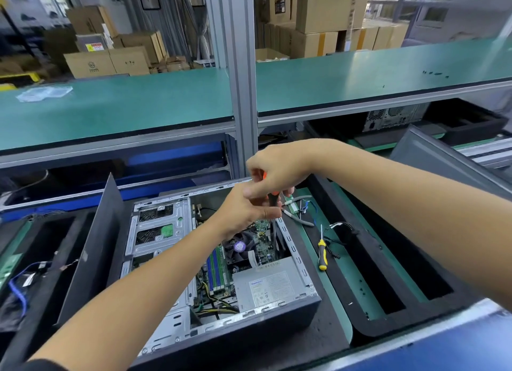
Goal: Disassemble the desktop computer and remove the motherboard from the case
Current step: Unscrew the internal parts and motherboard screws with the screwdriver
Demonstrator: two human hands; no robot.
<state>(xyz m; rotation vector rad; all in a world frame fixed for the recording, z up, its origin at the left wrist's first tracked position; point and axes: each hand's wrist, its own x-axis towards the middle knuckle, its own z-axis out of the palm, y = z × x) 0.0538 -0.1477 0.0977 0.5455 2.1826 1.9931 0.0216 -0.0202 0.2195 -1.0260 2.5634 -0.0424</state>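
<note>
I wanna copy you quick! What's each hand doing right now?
Left hand: pinching the screwdriver shaft.
Right hand: gripping the screwdriver's orange handle.

Bare galvanised metal computer case (293, 248) with matt dark outer panels, sitting on black foam tray (329, 273) over matt green mat (340, 293)

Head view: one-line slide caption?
Both hands grip an orange-handled screwdriver over the open computer case; a yellow screwdriver lies beside it.
</note>
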